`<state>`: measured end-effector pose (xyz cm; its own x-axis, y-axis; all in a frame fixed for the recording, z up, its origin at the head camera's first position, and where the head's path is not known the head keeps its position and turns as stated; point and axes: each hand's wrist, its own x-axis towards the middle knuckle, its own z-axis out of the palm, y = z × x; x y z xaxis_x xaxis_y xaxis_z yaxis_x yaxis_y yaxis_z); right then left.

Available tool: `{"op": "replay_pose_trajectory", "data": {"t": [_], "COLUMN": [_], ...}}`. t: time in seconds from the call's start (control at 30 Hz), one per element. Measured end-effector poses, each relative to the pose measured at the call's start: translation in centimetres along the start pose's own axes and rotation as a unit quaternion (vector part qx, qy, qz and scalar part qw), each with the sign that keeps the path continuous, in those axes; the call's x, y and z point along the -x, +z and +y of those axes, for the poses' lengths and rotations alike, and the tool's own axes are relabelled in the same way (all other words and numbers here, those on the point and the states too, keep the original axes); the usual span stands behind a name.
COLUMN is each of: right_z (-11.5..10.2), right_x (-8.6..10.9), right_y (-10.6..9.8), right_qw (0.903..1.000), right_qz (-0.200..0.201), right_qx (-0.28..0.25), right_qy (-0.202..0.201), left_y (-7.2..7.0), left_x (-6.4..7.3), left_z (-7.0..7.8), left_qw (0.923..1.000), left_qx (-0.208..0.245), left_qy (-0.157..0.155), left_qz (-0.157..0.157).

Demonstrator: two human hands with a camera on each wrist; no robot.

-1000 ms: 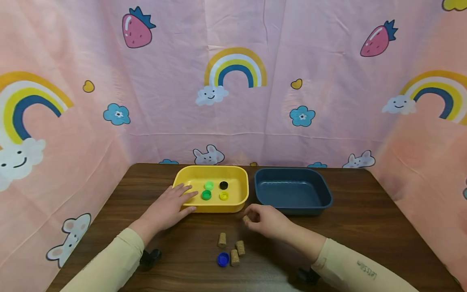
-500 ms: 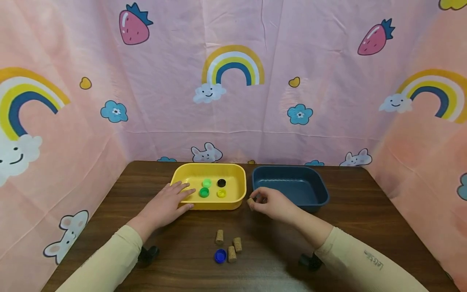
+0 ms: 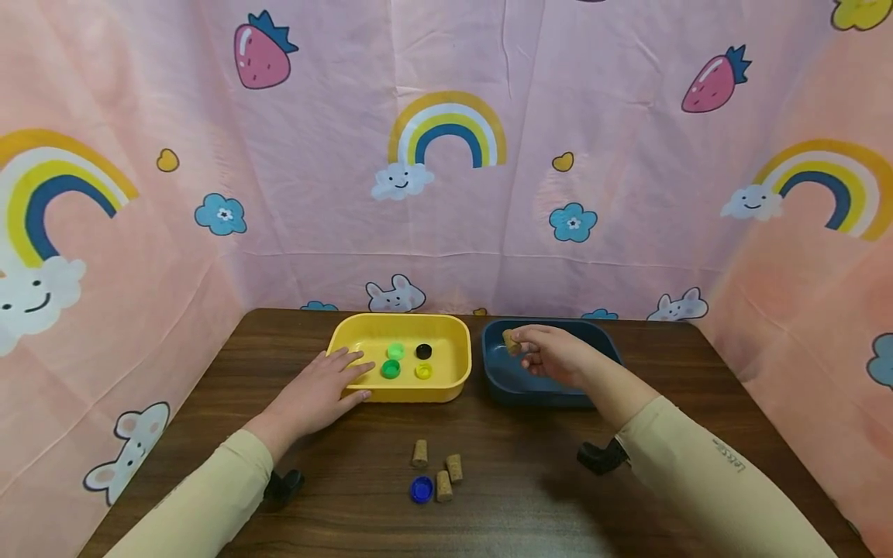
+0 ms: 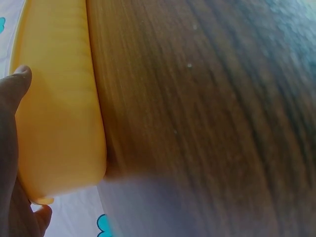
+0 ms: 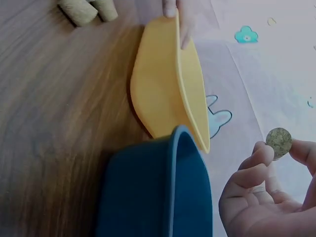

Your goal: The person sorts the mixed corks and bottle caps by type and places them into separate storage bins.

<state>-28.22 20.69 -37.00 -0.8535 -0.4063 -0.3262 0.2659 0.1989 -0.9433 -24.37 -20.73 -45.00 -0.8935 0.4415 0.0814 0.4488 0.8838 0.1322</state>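
My right hand (image 3: 556, 356) pinches a cork (image 3: 512, 342) between thumb and fingers, above the dark blue bin (image 3: 537, 397). In the right wrist view the round end of that cork (image 5: 279, 142) faces the camera, higher than the bin's rim. My left hand (image 3: 317, 391) rests on the near left corner of the yellow bin (image 3: 418, 394), fingers spread over its rim. Inside the yellow bin lie a light green cap (image 3: 395, 351), a green cap (image 3: 391, 369), a black cap (image 3: 423, 351) and a yellow cap (image 3: 424, 371).
On the wooden table (image 3: 335, 496), in front of the bins, are a blue cap (image 3: 422, 490) and three corks, one of them the upright-looking cork (image 3: 419, 452) farthest back. A patterned cloth (image 3: 453, 225) hangs behind and at both sides.
My right hand has lifted the cork from beside the blue bin's near left corner up and right, over the bin. My left hand has stayed on the yellow bin.
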Motion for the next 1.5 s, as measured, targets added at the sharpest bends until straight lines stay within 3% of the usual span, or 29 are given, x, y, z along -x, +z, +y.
{"op": "replay_pose_trajectory", "data": {"t": [0.17, 0.5, 0.6, 0.7, 0.77, 0.87, 1.17, 1.3, 1.5], "right_z": [-0.1, 0.3, 0.7, 1.4, 1.9, 2.6, 3.4, 3.4, 3.3], "right_x": [-0.7, -3.7, -4.6, -5.3, -5.8, -6.6, -7.8, -7.9, -8.0], "right_y": [-0.7, -1.9, -2.1, -2.0, -1.9, -1.7, -0.5, -0.2, 0.1], "right_qw": [0.9998, 0.9958, 0.9897, 0.9716, 0.9498, 0.9216, 0.8757, 0.8662, 0.8635], "right_qz": [0.005, 0.067, 0.084, 0.109, 0.126, 0.14, 0.158, 0.167, 0.165], "right_qx": [-0.013, 0.051, 0.106, 0.204, 0.283, 0.358, 0.454, 0.469, 0.474], "right_qy": [0.011, 0.035, 0.045, 0.048, 0.048, 0.057, 0.046, 0.039, 0.047], "left_y": [0.0, -0.3, -0.2, -0.2, -0.2, -0.2, -0.3, -0.4, -0.2], "left_x": [0.1, 0.3, 0.3, 0.3, 0.3, 0.3, 0.2, 0.2, 0.1], "left_z": [0.1, 0.4, 0.3, 0.2, 0.2, 0.2, 0.4, 0.4, 0.3], "left_qw": [1.0, 1.0, 1.0, 1.0, 1.0, 1.0, 1.0, 1.0, 1.0], "left_qx": [0.002, 0.006, 0.006, 0.005, 0.003, 0.003, -0.001, 0.002, -0.001], "left_qy": [0.0, -0.002, -0.004, -0.003, -0.001, -0.003, -0.006, -0.002, -0.003], "left_qz": [-0.001, -0.004, -0.004, -0.003, -0.001, -0.002, -0.007, -0.004, -0.002]}}
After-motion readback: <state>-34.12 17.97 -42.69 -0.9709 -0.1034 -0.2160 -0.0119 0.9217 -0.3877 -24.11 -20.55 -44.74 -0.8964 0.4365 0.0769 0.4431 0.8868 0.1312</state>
